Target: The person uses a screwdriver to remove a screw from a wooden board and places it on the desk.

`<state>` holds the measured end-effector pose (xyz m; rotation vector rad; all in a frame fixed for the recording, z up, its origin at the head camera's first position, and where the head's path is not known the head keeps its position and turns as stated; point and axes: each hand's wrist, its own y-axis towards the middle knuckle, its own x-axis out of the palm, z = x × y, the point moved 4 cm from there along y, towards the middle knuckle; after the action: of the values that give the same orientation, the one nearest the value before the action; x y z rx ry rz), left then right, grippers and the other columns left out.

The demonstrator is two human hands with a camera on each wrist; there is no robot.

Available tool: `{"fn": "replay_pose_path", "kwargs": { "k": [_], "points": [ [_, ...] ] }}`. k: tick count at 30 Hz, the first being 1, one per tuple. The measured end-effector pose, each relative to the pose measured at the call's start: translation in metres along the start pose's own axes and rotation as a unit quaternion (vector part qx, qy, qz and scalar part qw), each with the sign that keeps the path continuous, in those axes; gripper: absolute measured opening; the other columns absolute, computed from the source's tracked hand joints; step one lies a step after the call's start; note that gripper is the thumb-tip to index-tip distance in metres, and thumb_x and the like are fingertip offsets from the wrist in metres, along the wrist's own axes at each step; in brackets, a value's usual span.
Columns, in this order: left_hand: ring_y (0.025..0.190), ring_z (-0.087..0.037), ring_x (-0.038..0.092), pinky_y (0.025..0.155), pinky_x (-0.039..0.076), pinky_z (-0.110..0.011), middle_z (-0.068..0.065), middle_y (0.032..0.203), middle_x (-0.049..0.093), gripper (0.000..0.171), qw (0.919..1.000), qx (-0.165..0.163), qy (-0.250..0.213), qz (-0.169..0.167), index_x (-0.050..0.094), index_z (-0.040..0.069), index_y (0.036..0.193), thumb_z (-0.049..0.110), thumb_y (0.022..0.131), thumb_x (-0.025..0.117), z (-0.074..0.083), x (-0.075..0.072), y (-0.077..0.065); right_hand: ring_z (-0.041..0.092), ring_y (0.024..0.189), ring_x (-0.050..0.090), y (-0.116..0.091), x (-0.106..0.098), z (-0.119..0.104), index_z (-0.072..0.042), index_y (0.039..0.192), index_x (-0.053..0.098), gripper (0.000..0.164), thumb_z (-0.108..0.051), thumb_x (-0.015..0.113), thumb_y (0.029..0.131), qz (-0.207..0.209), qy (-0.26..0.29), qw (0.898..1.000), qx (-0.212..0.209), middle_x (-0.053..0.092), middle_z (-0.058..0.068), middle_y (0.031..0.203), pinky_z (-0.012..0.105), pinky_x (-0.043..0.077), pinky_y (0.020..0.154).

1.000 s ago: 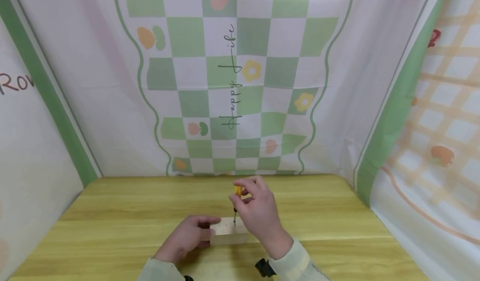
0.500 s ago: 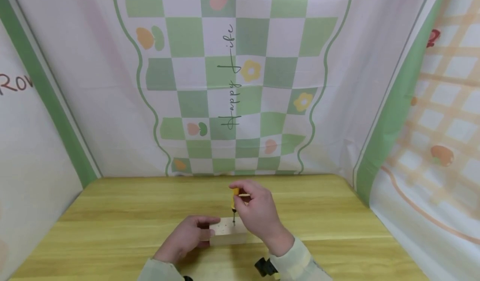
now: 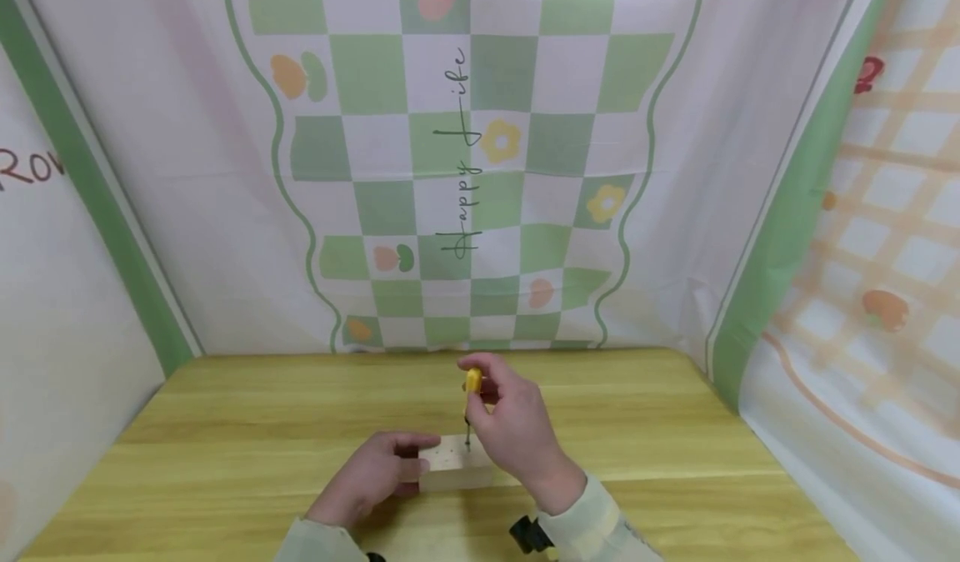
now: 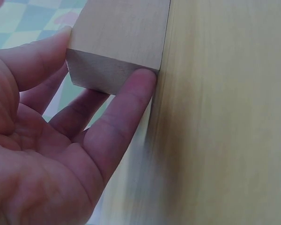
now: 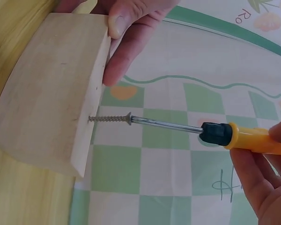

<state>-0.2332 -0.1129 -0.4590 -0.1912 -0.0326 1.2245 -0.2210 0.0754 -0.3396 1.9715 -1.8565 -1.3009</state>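
A pale wooden block (image 3: 457, 480) sits on the table in the head view, with several small holes in its top face. My left hand (image 3: 378, 474) grips the block's left end between thumb and fingers; the left wrist view shows a fingertip (image 4: 143, 77) against the end face. My right hand (image 3: 521, 429) pinches the yellow handle of a screwdriver (image 5: 253, 139) held upright over the block. In the right wrist view the driver's tip meets the head of a screw (image 5: 110, 119), which stands in the block with most of its thread showing.
The wooden table (image 3: 247, 429) extends around both hands. Behind it hangs a green-and-white checked cloth (image 3: 442, 212), with more printed cloth at either side. A black object (image 3: 528, 535) is by the right sleeve.
The fingers of my right hand have shifted on the screwdriver handle, and the handle has moved slightly left. The left hand and the wooden block look unmoved.
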Motion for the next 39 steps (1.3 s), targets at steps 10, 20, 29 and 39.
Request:
{"fn": "replay_pose_path", "kwargs": {
  "k": [10,20,29,39],
  "points": [
    [0.102,-0.027,0.063,0.08,0.057,-0.044,-0.018,0.132,0.058,0.038,1.0,-0.001,-0.006,0.004,0.063,-0.001,0.13,-0.001,0.092,0.065,0.0004,0.0007,0.0001,0.012,0.078,0.061,0.0001,-0.0001,0.0002,-0.01,0.115,0.071,0.034,-0.001,0.079,0.084,0.029,-0.043,0.999,-0.005,0.055,-0.002,0.096,0.021,0.056,0.066],
    [0.102,-0.027,0.063,0.081,0.057,-0.044,-0.016,0.129,0.06,0.038,0.9999,0.008,-0.007,0.001,0.064,0.0,0.129,-0.001,0.091,0.066,-0.0005,-0.0001,0.0007,0.013,0.094,0.065,0.0013,0.0041,-0.0009,-0.009,0.119,0.07,0.04,0.011,0.064,0.085,-0.005,-0.001,1.0,-0.008,0.066,0.0,0.109,0.022,0.057,0.072],
    [0.102,-0.025,0.063,0.081,0.057,-0.044,-0.018,0.132,0.058,0.038,1.0,0.002,-0.007,0.0,0.063,-0.001,0.13,-0.001,0.092,0.066,0.0,-0.0005,0.0014,0.012,0.082,0.058,0.0028,0.0016,-0.0026,-0.012,0.116,0.073,0.033,-0.001,0.077,0.086,0.018,-0.032,0.999,-0.003,0.05,-0.002,0.096,0.022,0.057,0.068],
    [0.1,-0.027,0.064,0.08,0.058,-0.043,-0.016,0.128,0.061,0.037,1.0,-0.002,-0.009,0.003,0.065,-0.001,0.129,-0.002,0.092,0.065,0.0,0.0004,0.0011,0.015,0.091,0.063,0.0042,0.0018,-0.0004,-0.009,0.123,0.068,0.043,0.014,0.058,0.088,-0.022,0.027,0.999,0.014,0.062,-0.001,0.1,0.026,0.057,0.075]
  ]
}}
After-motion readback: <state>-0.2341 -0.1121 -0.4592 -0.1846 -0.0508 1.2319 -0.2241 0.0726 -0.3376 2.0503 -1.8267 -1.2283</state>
